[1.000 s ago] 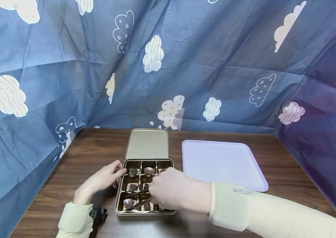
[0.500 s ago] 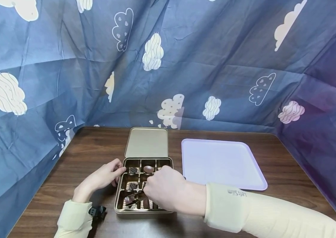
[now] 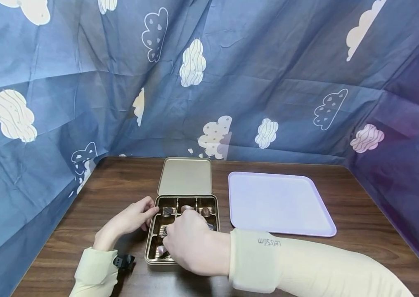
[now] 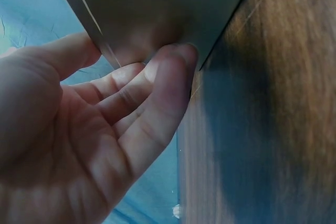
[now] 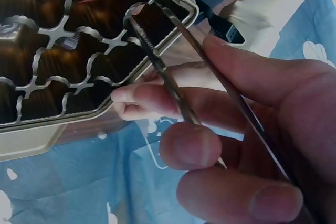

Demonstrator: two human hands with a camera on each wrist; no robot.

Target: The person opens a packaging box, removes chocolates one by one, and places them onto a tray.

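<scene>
Right wrist view: tongs (image 5: 230,88) in right hand (image 5: 281,106), partly over tin (image 5: 56,32).

Slim, parted tongs (image 5: 171,85) reach over the open, divided tin (image 5: 54,33)

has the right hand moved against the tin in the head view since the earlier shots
Yes: the right hand has moved left and toward the near edge of the open tin.

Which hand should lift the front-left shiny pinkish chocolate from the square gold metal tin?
Probably the right hand: it holds slim dark metal tweezers, tips near that chocolate. The left hand only touches the tin.
</scene>
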